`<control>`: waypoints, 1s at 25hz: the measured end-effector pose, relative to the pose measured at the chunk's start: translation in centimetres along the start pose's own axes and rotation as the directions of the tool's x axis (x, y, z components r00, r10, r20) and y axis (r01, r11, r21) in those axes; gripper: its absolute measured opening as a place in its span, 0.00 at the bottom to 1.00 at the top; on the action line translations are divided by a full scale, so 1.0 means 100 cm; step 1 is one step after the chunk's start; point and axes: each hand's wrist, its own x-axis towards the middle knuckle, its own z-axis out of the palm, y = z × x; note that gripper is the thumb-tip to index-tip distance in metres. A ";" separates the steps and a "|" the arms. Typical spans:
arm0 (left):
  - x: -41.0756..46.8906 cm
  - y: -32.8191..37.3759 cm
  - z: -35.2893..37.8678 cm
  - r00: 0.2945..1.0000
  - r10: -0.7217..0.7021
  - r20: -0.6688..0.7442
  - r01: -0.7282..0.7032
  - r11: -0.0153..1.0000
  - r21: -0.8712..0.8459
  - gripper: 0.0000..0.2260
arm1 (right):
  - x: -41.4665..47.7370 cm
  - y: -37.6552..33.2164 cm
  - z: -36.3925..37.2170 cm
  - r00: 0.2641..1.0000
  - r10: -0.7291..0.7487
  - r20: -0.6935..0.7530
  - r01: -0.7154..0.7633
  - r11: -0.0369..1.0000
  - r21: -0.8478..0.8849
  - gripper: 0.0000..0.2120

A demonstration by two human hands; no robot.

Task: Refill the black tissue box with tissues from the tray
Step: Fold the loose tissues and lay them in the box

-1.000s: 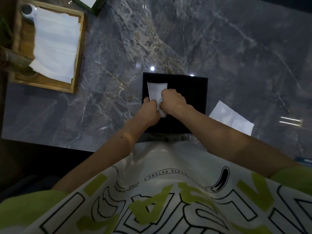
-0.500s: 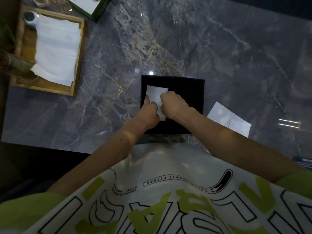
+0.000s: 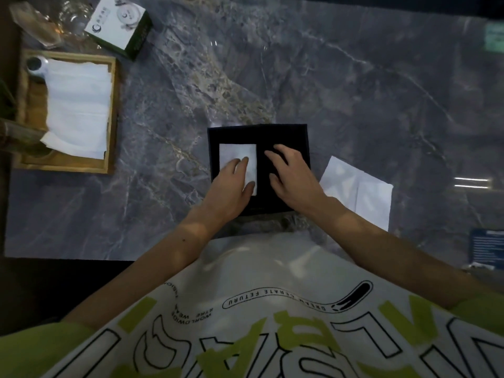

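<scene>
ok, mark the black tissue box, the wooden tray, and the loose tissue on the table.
black tissue box (image 3: pixel 283 133): head view, far rim.
wooden tray (image 3: pixel 113 110): head view, right wall.
loose tissue (image 3: pixel 362 192): head view, its centre.

The tissue box (image 3: pixel 258 137) sat near the table's (image 3: pixel 354 91) six-o'clock edge. The tray (image 3: pixel 111 115) holding tissues (image 3: pixel 77 107) lay at its ten o'clock; a loose tissue (image 3: pixel 360 189) lay just beside it at four o'clock.

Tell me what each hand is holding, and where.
Nothing is gripped. The left hand presses flat on the folded tissue's near end inside the black tissue box; the right hand rests open beside it.
</scene>
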 end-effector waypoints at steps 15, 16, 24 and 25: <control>0.038 0.145 0.087 0.906 0.380 0.187 -0.419 0.866 0.273 0.26 | -0.143 0.148 -0.002 0.855 0.512 -0.081 -0.516 0.856 -0.039 0.27; 0.042 0.154 0.099 0.897 0.377 0.232 -0.435 0.846 0.307 0.26 | -0.150 0.157 -0.001 0.842 0.534 -0.072 -0.538 0.841 -0.050 0.27; 0.063 0.204 0.159 0.856 0.358 0.373 -0.476 0.829 0.295 0.25 | -0.183 0.201 0.004 0.797 0.604 -0.030 -0.604 0.797 0.009 0.24; 0.064 0.208 0.164 0.859 0.337 0.385 -0.445 0.864 0.235 0.24 | -0.185 0.203 0.004 0.782 0.622 -0.037 -0.619 0.782 0.068 0.23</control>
